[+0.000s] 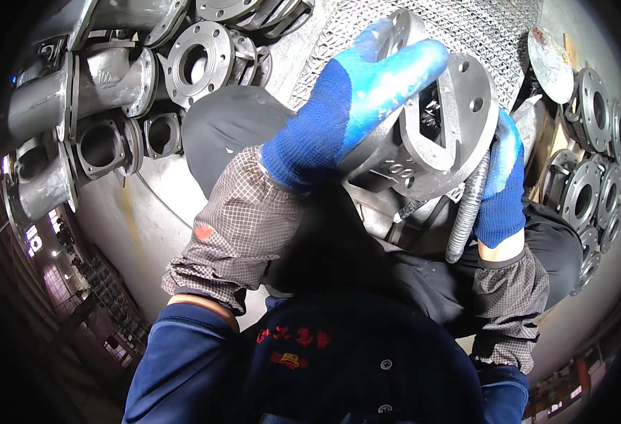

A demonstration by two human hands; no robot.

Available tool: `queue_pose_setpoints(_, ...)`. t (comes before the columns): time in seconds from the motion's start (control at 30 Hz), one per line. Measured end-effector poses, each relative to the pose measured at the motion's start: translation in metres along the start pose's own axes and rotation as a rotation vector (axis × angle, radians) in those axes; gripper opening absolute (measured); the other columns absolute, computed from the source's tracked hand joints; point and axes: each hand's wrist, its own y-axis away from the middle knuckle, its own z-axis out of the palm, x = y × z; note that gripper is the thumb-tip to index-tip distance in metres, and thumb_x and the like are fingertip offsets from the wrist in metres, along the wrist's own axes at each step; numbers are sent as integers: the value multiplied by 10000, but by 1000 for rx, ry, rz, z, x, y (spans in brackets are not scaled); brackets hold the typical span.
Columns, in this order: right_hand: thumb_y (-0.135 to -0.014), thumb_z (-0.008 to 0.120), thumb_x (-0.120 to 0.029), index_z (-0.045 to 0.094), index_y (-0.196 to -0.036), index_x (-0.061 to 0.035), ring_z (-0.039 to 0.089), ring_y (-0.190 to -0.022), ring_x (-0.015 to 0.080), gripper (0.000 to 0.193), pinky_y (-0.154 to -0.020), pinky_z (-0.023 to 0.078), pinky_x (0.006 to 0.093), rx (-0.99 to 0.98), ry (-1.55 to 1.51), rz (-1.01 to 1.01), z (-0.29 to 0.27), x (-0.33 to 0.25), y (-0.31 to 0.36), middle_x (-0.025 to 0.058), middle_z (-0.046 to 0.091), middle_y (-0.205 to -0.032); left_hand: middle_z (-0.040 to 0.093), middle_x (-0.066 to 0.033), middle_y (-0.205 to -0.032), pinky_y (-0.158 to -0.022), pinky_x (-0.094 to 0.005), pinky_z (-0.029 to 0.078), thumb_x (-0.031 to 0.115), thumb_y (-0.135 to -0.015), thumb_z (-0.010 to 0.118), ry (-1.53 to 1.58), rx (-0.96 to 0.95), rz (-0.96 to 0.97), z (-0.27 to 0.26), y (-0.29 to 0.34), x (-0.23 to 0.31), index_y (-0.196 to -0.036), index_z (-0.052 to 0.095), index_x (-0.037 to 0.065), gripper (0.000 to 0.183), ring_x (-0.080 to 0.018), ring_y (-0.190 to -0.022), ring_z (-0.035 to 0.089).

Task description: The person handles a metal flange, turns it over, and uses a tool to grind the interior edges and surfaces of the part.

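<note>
A grey cast-metal valve body with round, bolt-holed flanges is tilted up in front of me, above my knees. My left hand, in a blue coated glove, is closed on it; the thumb lies across the top, beside the opening. At the casting's right stands my right hand, also gloved in blue, close against the edge of the near flange. Its fingers are mostly hidden behind that flange. A ribbed grey hose or rod slants down alongside the right hand; whether the hand grips it does not show.
Grey flanged castings are stacked at the left. More round flanged parts stand in rows at the right, near a pale oval plate. Beyond my hands lies a textured metal mesh surface. A thin cable runs along the left floor.
</note>
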Motion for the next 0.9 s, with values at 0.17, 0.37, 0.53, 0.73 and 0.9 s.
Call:
queue_pose_setpoints(0.17,-985,376,-245,428,-1285,61,563,-1034,181,432,-895,472,291,90,-353,138,7,-1,-7,141,549,-1177,548,-243,-1211,-960,-382,434,201,-877,564,-270,-11,195,-9,5,-13,-1265,494,-34,459,-367,-1161,521)
queue_pose_setpoints(0.37,-950,396,-188,523,-1209,31,621,-895,173,362,-796,500,284,107,-216,54,10,15,-8,124,629,-1032,567,-229,-1185,-929,-342,463,195,-856,610,-355,-13,307,-15,7,-19,-1260,497,-45,483,-337,-1139,545)
queue_pose_setpoints(0.53,-827,490,20,563,-1085,14,655,-725,247,267,-655,522,306,167,241,-312,26,1,-13,121,642,-848,582,-160,-1204,-933,-412,479,51,-853,551,91,91,-240,-22,25,-3,-1185,598,51,335,-374,-1145,540)
queue_pose_setpoints(0.73,-939,531,-196,604,-1115,35,495,-556,45,301,-508,399,206,315,-606,172,50,-6,-13,-10,557,-681,593,-179,-1141,-927,-346,459,96,-917,517,190,180,-514,-34,40,-6,-1136,578,-23,257,-288,-1050,589)
queue_pose_setpoints(0.9,-945,425,-42,501,-1234,62,661,-888,217,316,-780,535,281,265,-179,58,57,3,-10,169,636,-1041,597,-137,-1039,-869,-314,466,137,-930,490,353,297,-568,-27,43,-5,-1042,588,-61,248,-219,-934,593)
